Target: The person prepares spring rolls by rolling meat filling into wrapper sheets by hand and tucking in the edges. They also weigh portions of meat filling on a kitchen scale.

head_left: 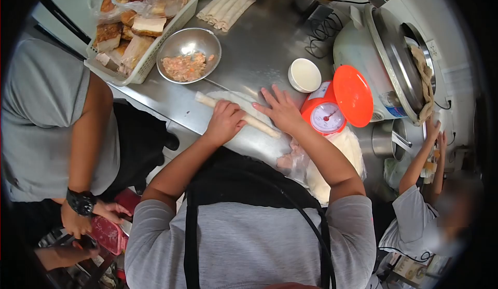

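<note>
A long, pale spring roll [265, 126] lies on the steel table in front of me. Its wrapper sheet [241, 99] spreads out flat on the far side. My left hand [225, 122] is curled over the roll's middle, fingers bent around it. My right hand [282, 111] has its fingers spread and rests at the sheet's right edge, near the roll's right end. Beyond the sheet stands a metal bowl [212, 55] of pinkish minced filling [184, 67]. A thin utensil handle is partly visible beside the bowl.
Finished rolls [226, 8] are stacked at the back. A basket [141, 73] of roasted meat pieces stands left. On the right are a white cup [304, 75], a red scale [328, 117], a stack of pale wrappers [340, 159] and a large covered tub [358, 50]. People stand on both sides.
</note>
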{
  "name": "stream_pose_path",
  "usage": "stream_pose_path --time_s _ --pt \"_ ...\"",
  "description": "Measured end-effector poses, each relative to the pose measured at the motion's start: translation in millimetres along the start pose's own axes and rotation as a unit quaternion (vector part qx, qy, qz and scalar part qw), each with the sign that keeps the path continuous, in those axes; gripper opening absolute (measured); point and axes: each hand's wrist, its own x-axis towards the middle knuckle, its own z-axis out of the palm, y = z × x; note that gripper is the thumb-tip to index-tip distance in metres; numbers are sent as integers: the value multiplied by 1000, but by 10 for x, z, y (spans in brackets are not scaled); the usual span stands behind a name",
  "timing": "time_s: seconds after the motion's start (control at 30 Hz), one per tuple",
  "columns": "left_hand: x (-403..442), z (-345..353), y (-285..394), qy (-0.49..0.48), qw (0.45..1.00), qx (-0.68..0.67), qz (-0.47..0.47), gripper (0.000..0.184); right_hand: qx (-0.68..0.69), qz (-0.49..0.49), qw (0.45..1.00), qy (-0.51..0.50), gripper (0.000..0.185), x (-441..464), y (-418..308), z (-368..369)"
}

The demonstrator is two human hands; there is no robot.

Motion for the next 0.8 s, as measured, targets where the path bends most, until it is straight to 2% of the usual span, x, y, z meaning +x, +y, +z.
stream_pose_path --time_s 0.2,0.3,0.4,0.5,0.53,0.63,0.73,0.8 --pt "11 -30 27 -3 1000 5 -5 23 9 -51 997 -49 48 -485 43 -95" --pt "-5 -19 12 -5 1000 2 -8 24 75 -67 992 -73 45 -511 301 -231" --pt "-10 -15 17 -5 1000 2 -11 25 84 166 982 10 42 -179 474 -459" --pt "-5 -25 14 -1 1000 -9 -9 24 6 294 955 33 49 25 539 -330" --pt "-6 -31 12 -1 1000 -8 -8 24 -12 311 948 -60 54 89 564 -323" --pt "-3 -35 17 2 1000 -5 -7 24 -17 336 941 -36 46 138 578 -361" --pt "-1 -25 4 6 1000 1 -10 25 205 193 951 124 36 74 588 -328" --pt "-23 -9 -9 4 1000 0 -9 28 343 92 931 86 27 95 310 -203"
